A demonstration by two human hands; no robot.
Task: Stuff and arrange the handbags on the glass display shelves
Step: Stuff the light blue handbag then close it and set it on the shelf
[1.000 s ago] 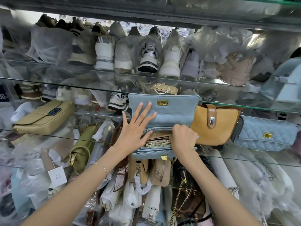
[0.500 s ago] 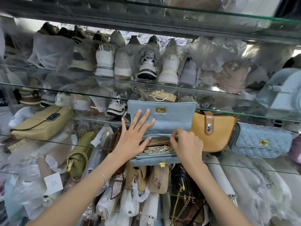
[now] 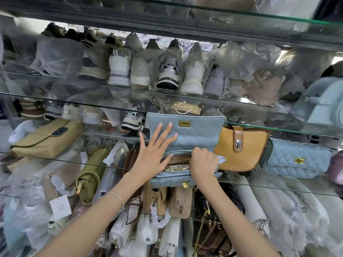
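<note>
Glass shelves (image 3: 278, 127) fill the whole view, one above the other, and their edges run off both sides. The top shelf holds a row of sneakers (image 3: 169, 73), many inside cloudy plastic bags, so their shapes are hard to make out. On the right, crumpled white paper (image 3: 246, 60) hides most of a pink thing behind it.

On the middle shelf sits the open light blue handbag (image 3: 187, 134). Its flap is lifted up and shows a gold clasp (image 3: 184, 123). A tan handbag (image 3: 241, 147) stands just beside it on the right, and a quilted blue bag (image 3: 297, 158) lies past that one. A beige bag (image 3: 48, 138) lies well apart on the left. An olive bag (image 3: 91, 173) leans lower down. Below, more bags are packed tight and partly covered by the arms.

The left hand (image 3: 152, 156) lies flat with fingers spread apart, pressing on the flap and the bag's top edge. It grips nothing. A thin bracelet (image 3: 117, 197) circles that wrist. The right hand (image 3: 203, 162) is curled into a fist at the bag's open mouth, by the zipper edge. Its fingers are tucked under, so I cannot tell what it holds, if anything. A gold chain (image 3: 176, 168) and something brown show inside the bag, between the two hands.

A white tag (image 3: 60, 207) hangs at the lower left; its print is too small to read.
</note>
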